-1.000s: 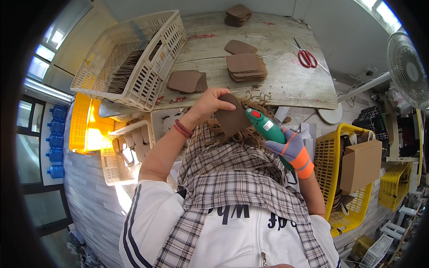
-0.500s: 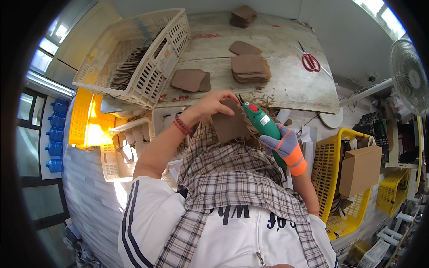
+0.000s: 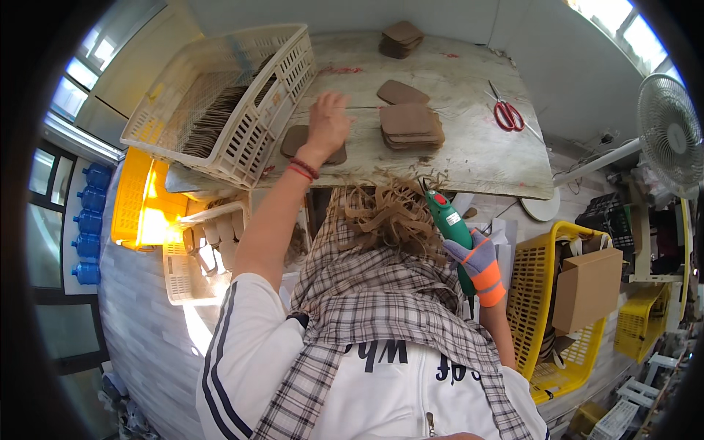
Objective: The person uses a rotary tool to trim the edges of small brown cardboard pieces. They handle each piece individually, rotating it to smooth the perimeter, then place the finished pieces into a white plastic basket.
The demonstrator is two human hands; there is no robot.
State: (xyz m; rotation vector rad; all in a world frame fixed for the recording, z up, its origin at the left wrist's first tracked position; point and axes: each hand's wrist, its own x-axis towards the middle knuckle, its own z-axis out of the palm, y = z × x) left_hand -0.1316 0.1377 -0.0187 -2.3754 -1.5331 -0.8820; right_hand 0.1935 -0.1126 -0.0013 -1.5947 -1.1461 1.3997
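My left hand [image 3: 330,125] reaches over the table above a low pile of brown rounded pieces [image 3: 295,139], covering part of it. Its fingers are slightly blurred but look apart, with no piece visible in them. My right hand [image 3: 473,257], in a purple-grey and orange glove, is wrapped round green electric scissors [image 3: 449,218] with a red button. Their dark tip points toward the table edge. A tangle of curled brown offcut strips [image 3: 389,213] lies on my checked apron [image 3: 367,271], left of the scissors.
A taller stack of brown pieces [image 3: 411,126], a single piece [image 3: 402,92] and a far stack [image 3: 401,38] sit on the table [image 3: 469,158]. Red-handled scissors [image 3: 507,116] lie right. A white crate [image 3: 253,136] stands left. A yellow basket [image 3: 532,293] and fan [image 3: 669,128] are at right.
My left hand has moved from my lap up and forward over the left pile; the brown piece it held is out of sight. My right hand with the electric scissors has shifted slightly right and nearer.
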